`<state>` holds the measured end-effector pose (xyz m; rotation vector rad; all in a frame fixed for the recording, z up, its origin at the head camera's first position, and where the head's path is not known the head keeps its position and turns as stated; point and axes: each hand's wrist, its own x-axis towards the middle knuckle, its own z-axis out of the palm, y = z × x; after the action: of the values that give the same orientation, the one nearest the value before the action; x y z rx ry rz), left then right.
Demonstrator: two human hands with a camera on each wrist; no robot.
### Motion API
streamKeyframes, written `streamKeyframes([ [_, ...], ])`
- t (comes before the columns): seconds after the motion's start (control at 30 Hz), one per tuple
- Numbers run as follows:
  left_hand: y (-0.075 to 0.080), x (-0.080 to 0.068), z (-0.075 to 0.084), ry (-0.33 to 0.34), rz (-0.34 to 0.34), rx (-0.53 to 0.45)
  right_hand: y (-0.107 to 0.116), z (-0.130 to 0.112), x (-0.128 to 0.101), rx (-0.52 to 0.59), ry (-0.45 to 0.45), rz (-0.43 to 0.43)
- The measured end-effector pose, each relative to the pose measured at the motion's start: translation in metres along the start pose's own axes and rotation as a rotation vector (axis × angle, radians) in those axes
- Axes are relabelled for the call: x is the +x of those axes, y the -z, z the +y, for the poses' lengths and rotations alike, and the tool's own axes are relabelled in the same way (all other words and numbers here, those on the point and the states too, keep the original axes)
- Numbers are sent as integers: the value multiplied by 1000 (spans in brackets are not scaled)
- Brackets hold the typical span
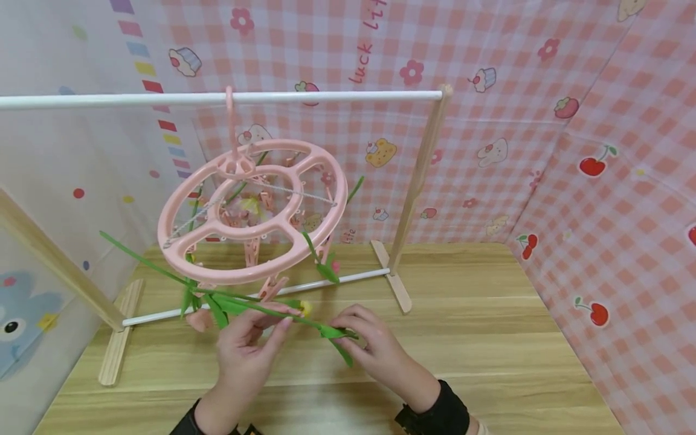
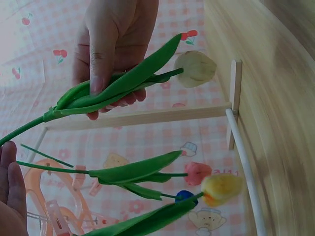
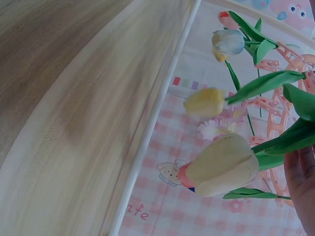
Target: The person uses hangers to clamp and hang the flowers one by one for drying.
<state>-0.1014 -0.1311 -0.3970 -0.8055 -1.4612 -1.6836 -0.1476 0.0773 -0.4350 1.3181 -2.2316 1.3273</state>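
A white tulip (image 2: 196, 70) with a long green stem is held between both hands. My left hand (image 1: 247, 347) pinches its stem between thumb and fingers, just below the pink round clip hanger (image 1: 187, 266). With thumb and fingers, my right hand (image 1: 375, 341) grips the leaves (image 2: 133, 81) near the bloom. That bloom is hidden in the head view but large in the right wrist view. From the hanger's clips (image 1: 270, 289) hang several tulips, among them a yellow tulip (image 2: 221, 189) and a pink tulip (image 2: 198, 173).
The hanger hooks over a white rod (image 1: 348, 96) on a wooden stand with a right post (image 1: 418, 181) and feet on the wood-grain table (image 1: 478, 338). A lower white bar (image 1: 353, 278) joins the feet. Checked cloth (image 1: 337, 60) covers the walls behind and right.
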Motion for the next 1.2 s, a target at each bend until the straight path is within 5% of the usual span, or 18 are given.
streamKeyframes([
  [0.2,-1,-4,0,63,-49,-4,1,-1,0,-1,11,29],
  [0.5,-7,-8,2,184,-119,128,5,-1,5,6,43,56],
  [0.9,-2,-5,1,90,-66,109,21,-5,18,29,58,5],
  [1.1,0,-5,1,92,-53,99,35,-7,39,-17,46,141],
  [1.2,1,-4,2,88,-55,102,43,-9,53,42,-69,197],
])
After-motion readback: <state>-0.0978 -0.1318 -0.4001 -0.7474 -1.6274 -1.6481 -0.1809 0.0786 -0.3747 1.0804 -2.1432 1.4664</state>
